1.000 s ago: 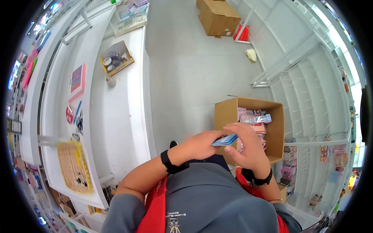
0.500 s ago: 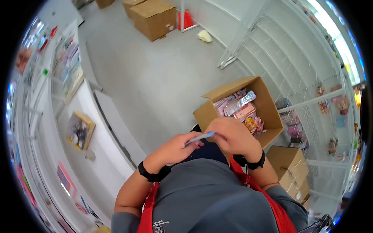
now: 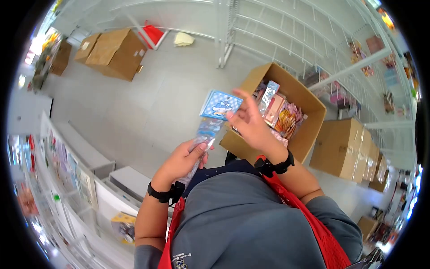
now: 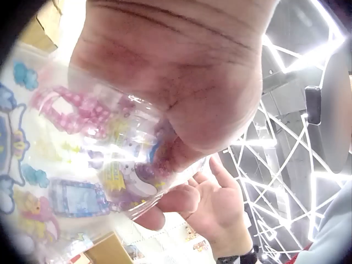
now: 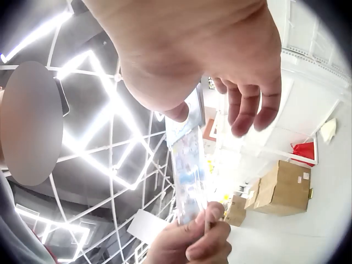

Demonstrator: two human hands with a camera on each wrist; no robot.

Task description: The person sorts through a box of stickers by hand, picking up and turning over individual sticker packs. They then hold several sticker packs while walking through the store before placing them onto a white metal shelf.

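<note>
Since a second ago I've lifted the toy packet (image 3: pixel 210 123) from chest level and tipped it upright; its long axis runs from my left hand (image 3: pixel 186 159) up toward the open carton (image 3: pixel 313 105). Left hand pinches the lower end. Right hand (image 3: pixel 248 121), fingers spread loosely, touches the blue header card.

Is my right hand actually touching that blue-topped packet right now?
Touching. The head view shows the right hand with its fingertips on the blue header of the packet, while the left hand holds its lower end.
</note>
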